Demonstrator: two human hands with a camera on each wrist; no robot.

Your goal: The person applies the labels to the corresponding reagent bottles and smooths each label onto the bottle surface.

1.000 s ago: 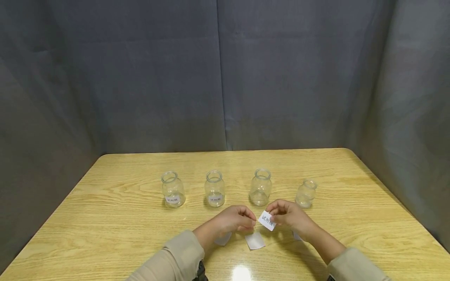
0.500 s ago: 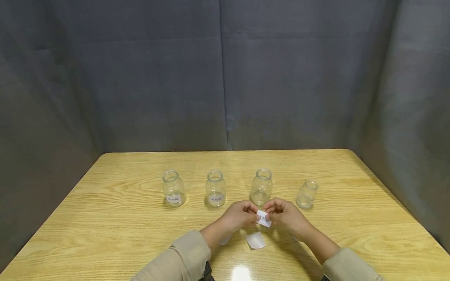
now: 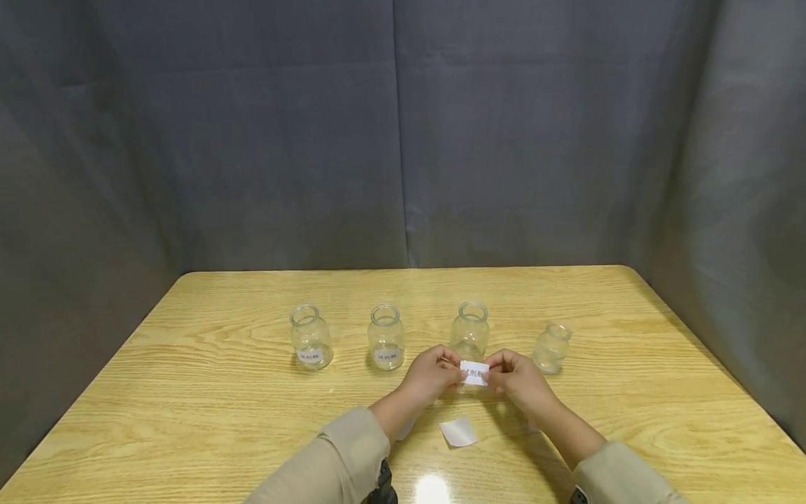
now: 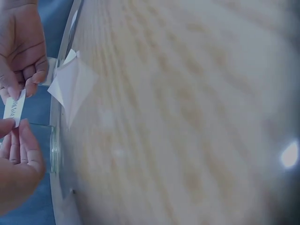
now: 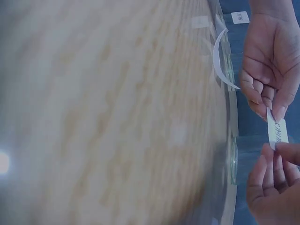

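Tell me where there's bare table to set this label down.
Bare wood lies left of the leftmost jar, right of the small jar, and behind the row of jars. It is crowded in front, where both hands hold the label above a paper scrap.

The left wrist view shows the left hand [image 4: 18, 164] low at the left edge and the right hand [image 4: 21, 44] above it, each pinching one end of a small white label [image 4: 14, 107] with dark writing. Behind the label stands a clear glass jar [image 4: 47, 145]. A loose white paper slip [image 4: 70, 86] lies on the blurred wooden table [image 4: 187, 117].
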